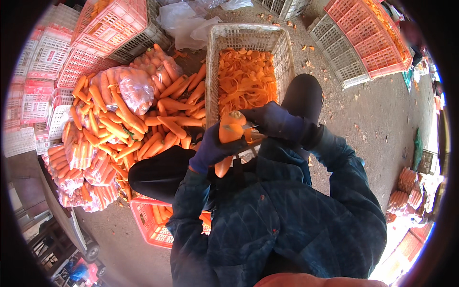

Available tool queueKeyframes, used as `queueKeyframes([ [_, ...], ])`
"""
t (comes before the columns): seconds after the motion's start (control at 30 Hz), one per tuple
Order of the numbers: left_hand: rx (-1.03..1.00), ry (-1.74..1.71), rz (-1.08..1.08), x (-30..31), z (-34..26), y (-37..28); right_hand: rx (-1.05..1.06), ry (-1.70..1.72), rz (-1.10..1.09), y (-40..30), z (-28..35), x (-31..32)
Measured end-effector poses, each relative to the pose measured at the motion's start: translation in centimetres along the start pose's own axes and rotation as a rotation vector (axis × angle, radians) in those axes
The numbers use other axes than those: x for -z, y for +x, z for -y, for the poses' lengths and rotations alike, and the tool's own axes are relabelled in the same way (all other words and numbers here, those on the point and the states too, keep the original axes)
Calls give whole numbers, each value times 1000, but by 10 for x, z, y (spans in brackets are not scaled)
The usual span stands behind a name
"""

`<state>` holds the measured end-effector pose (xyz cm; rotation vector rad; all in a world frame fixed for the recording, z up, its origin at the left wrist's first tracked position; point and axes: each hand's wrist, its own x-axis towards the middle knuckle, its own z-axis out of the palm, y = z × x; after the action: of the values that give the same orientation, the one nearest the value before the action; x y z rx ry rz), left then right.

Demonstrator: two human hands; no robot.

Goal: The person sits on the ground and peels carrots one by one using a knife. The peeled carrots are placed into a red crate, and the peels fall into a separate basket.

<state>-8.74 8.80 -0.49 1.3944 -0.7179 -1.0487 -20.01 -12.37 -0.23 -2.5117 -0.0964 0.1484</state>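
Observation:
My left hand (214, 149), in a dark purple glove, is closed around a large carrot (230, 132) held between my knees. The carrot's top end points away from me, and its lower part shows below my fingers. At the carrot's right side is my right hand (274, 120), gloved as well, shut on a small bladed tool (250, 126); its handle is hidden by the fingers, and I cannot tell whether it is a peeler or a knife. Just beyond both hands stands a dirty pale plastic crate (212, 71) holding orange carrot peelings and cut pieces (247, 77).
Loose carrots (172, 122) and plastic bags of carrots (136, 89) are heaped to the left. A red crate (143, 222) with carrots stands behind my left knee. Stacked crates rise at the upper left (111, 30) and upper right (373, 39). A person (416, 43) is partly visible at the far right.

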Motion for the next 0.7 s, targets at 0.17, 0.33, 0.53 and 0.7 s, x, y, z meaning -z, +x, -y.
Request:
queueKeyframes([
  [0.17,47,346,-104,1,14,-1,-129,61,-13,6,-8,-30],
  [0.33,37,465,-191,1,22,0,-94,67,14,23,-30,-42],
  [0.53,-410,560,241,-30,-6,-22,-268,195,-100,-7,-226,-118],
  [0.7,-248,363,-330,-16,14,-28,-365,207,-134,22,-53,-5],
])
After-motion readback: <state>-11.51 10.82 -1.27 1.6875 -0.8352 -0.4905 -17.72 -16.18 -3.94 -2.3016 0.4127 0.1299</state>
